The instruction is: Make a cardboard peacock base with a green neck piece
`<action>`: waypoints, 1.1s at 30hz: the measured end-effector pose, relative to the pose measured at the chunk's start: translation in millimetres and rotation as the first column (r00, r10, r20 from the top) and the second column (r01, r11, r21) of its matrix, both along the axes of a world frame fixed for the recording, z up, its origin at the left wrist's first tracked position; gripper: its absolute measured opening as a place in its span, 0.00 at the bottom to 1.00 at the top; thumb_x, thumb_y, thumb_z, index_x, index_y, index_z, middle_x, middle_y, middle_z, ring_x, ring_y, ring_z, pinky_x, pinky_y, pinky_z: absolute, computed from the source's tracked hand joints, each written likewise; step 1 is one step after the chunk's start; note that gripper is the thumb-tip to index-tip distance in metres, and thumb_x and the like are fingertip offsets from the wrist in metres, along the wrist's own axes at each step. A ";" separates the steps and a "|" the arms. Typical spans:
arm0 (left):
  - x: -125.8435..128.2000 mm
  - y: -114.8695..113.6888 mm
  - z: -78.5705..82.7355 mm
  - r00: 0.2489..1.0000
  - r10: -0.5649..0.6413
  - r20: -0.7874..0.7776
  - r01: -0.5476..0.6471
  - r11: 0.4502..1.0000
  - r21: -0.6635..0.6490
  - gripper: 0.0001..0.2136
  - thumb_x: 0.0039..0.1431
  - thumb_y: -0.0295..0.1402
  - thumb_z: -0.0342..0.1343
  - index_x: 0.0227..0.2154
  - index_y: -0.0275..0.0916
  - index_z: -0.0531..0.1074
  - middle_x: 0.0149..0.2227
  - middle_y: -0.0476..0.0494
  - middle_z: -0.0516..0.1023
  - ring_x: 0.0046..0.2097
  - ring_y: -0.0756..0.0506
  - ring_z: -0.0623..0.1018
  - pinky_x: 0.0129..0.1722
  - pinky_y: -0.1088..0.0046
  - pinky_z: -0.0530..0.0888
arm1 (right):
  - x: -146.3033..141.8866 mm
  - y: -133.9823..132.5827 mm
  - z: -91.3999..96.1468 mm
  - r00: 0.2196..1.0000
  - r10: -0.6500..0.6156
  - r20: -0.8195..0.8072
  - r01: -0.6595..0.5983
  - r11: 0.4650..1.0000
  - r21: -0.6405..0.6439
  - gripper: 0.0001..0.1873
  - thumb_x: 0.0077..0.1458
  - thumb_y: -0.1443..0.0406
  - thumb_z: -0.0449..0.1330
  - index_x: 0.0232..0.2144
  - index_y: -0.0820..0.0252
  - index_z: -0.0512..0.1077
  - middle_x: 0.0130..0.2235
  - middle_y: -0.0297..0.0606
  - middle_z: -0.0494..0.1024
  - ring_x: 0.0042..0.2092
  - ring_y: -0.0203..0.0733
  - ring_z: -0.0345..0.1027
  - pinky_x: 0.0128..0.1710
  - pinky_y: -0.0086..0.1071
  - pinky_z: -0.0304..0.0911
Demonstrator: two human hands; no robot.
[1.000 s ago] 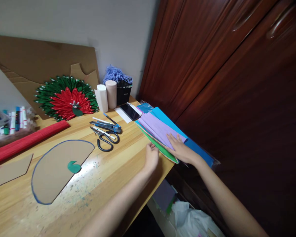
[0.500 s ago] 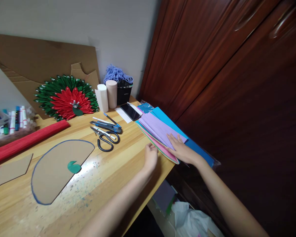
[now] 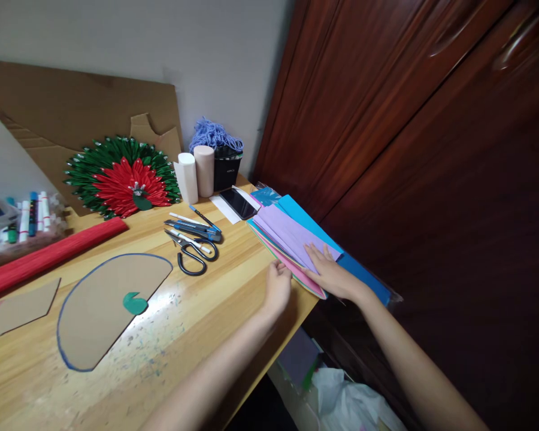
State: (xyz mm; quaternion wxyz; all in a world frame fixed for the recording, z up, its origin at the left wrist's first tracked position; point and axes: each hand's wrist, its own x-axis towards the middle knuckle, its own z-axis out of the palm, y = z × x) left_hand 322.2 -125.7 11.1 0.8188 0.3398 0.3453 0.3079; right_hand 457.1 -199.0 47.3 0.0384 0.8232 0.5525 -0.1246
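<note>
A stack of coloured paper (image 3: 287, 230), purple on top with pink and green edges below, lies at the table's right edge. On the purple sheet my right hand (image 3: 326, 272) rests flat, fingers spread. My left hand (image 3: 278, 284) is at the stack's near edge, its fingers curled closed against the pink sheet (image 3: 299, 275); the exact grip is partly hidden. Left of the hands lie black-handled scissors (image 3: 193, 254), a blue utility knife (image 3: 195, 229) and pens. A rounded cardboard piece (image 3: 103, 305) outlined in blue carries a small green cutout (image 3: 135, 303).
A phone (image 3: 238, 203) lies beyond the stack. Behind stand two cylinders (image 3: 204, 170) and a black box (image 3: 227, 170) with blue yarn. A red-and-green ribbon fan (image 3: 126, 179) leans on cardboard. Left are a red roll (image 3: 49, 257) and markers (image 3: 33, 212). A dark wooden cabinet (image 3: 386, 149) borders the right.
My left hand has shifted slightly right along the paper's edge, its fingertips closer in against the pink sheet. The right hand has stayed in place.
</note>
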 end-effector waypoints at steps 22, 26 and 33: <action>0.8 -10.8 2.7 1.000 -0.019 -0.023 0.021 0.991 0.130 0.13 0.46 0.19 0.52 0.36 0.36 0.68 0.44 0.39 0.74 0.51 0.44 0.71 0.53 0.66 0.64 | 1.6 -1.5 -7.6 0.999 -0.009 0.039 0.008 1.000 0.019 0.37 0.59 0.52 0.43 0.64 0.67 0.42 0.65 0.50 0.44 0.64 0.59 0.24 0.61 0.52 0.41; -0.6 -8.6 2.5 0.998 -0.047 -0.041 0.052 0.989 0.137 0.14 0.46 0.19 0.50 0.37 0.34 0.66 0.45 0.37 0.73 0.49 0.43 0.72 0.52 0.65 0.66 | -0.8 -0.8 -4.5 0.999 -0.016 0.030 0.016 1.000 -0.002 0.38 0.59 0.52 0.44 0.64 0.69 0.42 0.65 0.51 0.43 0.64 0.59 0.24 0.62 0.50 0.40; 3.1 -13.7 -4.3 0.999 -0.044 0.004 0.043 0.989 0.145 0.16 0.45 0.17 0.51 0.38 0.35 0.67 0.46 0.38 0.74 0.48 0.44 0.73 0.52 0.67 0.66 | 1.7 -2.0 -8.9 0.999 -0.014 0.040 0.013 1.000 0.026 0.38 0.59 0.50 0.42 0.64 0.67 0.43 0.65 0.50 0.44 0.64 0.60 0.24 0.61 0.52 0.41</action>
